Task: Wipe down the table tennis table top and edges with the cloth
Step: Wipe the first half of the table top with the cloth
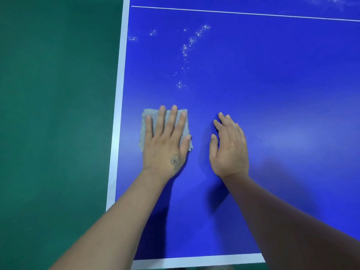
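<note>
L hand (165,141) flat, pressing cloth (145,131) on blue table (253,84); R hand (228,145) relaxed, holding nothing.

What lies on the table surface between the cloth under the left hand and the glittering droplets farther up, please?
In the head view, only bare blue table top lies between the grey cloth under the left hand and the droplets.

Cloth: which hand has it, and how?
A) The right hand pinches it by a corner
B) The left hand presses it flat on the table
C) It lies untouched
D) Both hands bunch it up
B: the left hand lies with straight fingers on the grey cloth; the right hand is off it.
</note>
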A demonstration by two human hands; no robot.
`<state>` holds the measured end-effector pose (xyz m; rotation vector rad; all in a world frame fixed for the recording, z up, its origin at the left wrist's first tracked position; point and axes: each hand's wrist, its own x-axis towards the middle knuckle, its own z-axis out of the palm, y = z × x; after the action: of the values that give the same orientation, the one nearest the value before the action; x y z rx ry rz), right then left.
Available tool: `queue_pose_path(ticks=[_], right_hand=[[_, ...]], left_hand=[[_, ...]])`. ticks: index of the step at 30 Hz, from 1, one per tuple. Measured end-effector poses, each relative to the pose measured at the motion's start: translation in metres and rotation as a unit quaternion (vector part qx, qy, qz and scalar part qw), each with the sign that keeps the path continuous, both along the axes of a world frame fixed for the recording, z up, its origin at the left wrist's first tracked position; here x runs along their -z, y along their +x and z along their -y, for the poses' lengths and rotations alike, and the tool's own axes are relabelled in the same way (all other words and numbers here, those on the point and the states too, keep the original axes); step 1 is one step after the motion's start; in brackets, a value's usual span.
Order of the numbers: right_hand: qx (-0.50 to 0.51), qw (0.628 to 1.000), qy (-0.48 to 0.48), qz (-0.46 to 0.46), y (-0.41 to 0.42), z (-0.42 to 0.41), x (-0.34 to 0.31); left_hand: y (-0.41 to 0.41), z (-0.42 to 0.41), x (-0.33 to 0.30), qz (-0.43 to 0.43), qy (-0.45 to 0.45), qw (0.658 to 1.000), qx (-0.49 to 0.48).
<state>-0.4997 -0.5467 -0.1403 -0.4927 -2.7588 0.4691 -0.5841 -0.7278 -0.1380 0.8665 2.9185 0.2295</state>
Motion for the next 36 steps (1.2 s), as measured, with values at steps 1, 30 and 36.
queue_pose_path(ticks=[1,30,36], right_hand=[[0.001,1.000,-0.002,0.004,-0.001,0.000,-0.001],[0.002,1.000,0.010,0.027,-0.003,-0.002,-0.004],[0.001,0.999,0.005,0.047,-0.003,-0.002,-0.006]], left_hand=[[-0.003,0.004,0.000,0.004,-0.001,1.000,-0.031],[-0.040,-0.024,-0.001,0.014,0.034,0.991,-0.127],[0.054,-0.005,-0.012,0.049,0.015,0.987,-0.151]])
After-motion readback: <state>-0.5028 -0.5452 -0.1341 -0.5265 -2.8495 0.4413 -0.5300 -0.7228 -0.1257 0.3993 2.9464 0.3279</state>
